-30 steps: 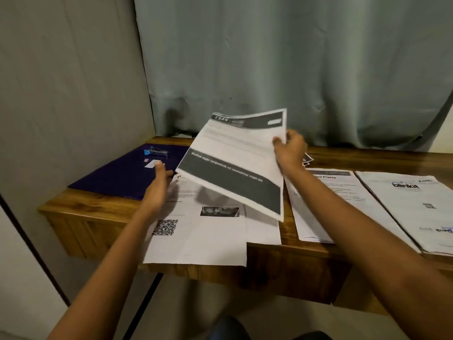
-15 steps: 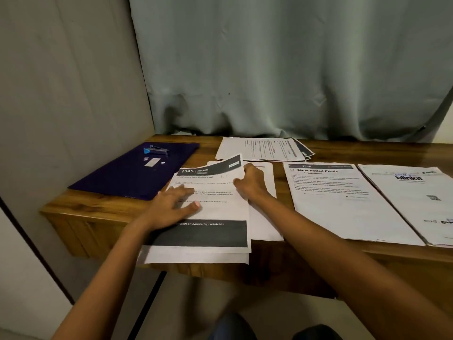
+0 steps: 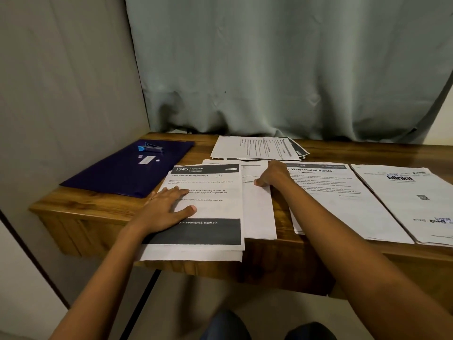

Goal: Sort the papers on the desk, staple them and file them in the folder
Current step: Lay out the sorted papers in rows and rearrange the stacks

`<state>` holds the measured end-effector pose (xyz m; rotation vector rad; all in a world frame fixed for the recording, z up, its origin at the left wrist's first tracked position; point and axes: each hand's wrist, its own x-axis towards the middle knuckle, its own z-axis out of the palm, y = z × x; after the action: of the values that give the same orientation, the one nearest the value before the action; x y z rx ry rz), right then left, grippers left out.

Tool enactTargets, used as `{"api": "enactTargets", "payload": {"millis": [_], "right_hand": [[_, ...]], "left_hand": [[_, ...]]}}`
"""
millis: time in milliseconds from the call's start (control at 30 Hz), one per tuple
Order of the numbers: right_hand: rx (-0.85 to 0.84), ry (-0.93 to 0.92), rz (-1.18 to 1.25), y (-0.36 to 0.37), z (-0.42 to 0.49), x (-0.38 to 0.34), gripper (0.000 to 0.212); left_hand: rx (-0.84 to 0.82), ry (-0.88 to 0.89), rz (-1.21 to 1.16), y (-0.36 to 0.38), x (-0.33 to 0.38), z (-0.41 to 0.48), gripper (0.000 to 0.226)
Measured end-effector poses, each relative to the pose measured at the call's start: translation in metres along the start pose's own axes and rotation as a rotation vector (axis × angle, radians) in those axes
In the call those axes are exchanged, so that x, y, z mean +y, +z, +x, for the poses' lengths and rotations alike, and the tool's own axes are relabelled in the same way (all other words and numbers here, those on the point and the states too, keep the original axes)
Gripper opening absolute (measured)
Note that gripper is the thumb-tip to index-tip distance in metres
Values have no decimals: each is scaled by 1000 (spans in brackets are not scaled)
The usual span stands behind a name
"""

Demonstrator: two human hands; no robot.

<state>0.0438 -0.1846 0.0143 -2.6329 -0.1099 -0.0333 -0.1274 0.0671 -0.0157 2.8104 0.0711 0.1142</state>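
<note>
Left hand (image 3: 166,209) lies flat, fingers straight, on the kitchen sheet (image 3: 208,192) at the near edge of the worktop (image 3: 98,204). Right hand (image 3: 273,175) bends onto the plain sheet (image 3: 259,217) just right, grip unclear.

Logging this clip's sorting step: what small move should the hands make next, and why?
Probably the right hand draws the partly covered sheet beneath it clear for sorting: the left hand lies flat on the 1345 Kitchen sheet, pinning that pile.

Left hand (image 3: 169,207) lies flat, palm down, fingers spread. Right hand (image 3: 272,175) reaches farther forward, arched, fingers bent downward.
</note>
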Motion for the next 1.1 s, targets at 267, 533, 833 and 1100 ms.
{"api": "enactTargets", "payload": {"millis": [267, 533, 833, 1100], "right_hand": [[224, 84, 275, 4, 0, 5, 30], [533, -89, 483, -45, 5, 8, 13], [970, -107, 828, -141, 17, 35, 6], [737, -44, 772, -115, -6, 26, 4]], "left_hand": [[10, 27, -2, -5, 5, -3, 68], [15, 16, 12, -7, 10, -7, 65], [-28, -17, -19, -9, 6, -6, 73], [287, -125, -506, -14, 17, -19, 62]]}}
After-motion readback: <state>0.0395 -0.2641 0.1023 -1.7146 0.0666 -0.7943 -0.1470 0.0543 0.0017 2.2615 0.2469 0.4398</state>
